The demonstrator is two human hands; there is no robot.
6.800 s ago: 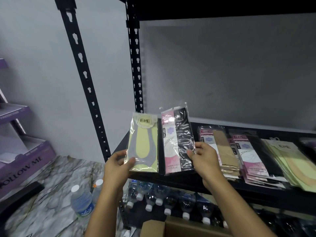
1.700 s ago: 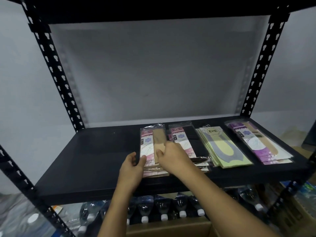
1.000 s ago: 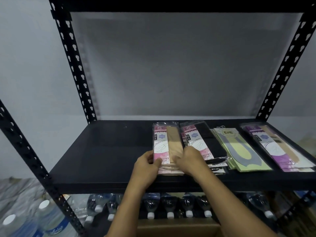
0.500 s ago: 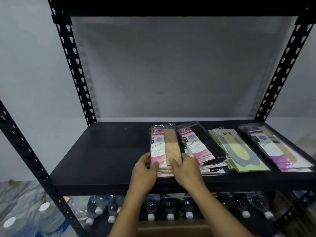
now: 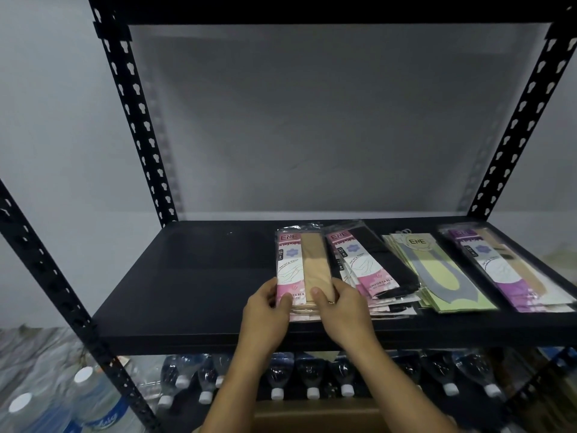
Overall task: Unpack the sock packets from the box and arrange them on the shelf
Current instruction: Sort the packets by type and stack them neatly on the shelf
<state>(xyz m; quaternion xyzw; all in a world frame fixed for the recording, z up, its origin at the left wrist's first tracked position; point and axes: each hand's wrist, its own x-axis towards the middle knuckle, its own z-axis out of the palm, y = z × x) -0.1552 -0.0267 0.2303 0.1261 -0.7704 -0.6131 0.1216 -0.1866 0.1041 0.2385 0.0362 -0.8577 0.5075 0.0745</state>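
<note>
Head view: four piles of sock packets lie along the front edge of the black shelf [image 5: 193,295], all toward its right end; the left half is bare. The left hand [image 5: 268,310] and right hand [image 5: 338,307] clasp the near end of the beige pile [image 5: 301,270], one on each long side, thumbs pressed on top, fingers curled around the edges. The pile's long axis runs from the front edge to the back, directly ahead of the fingers. Both hands are equally near. Just right lie the black pile [image 5: 374,267], yellow pile [image 5: 437,270] and purple pile [image 5: 505,270]. Squaring looks like the step in hand. The box [image 5: 315,417] sits below, by water bottles [image 5: 309,379].
</note>
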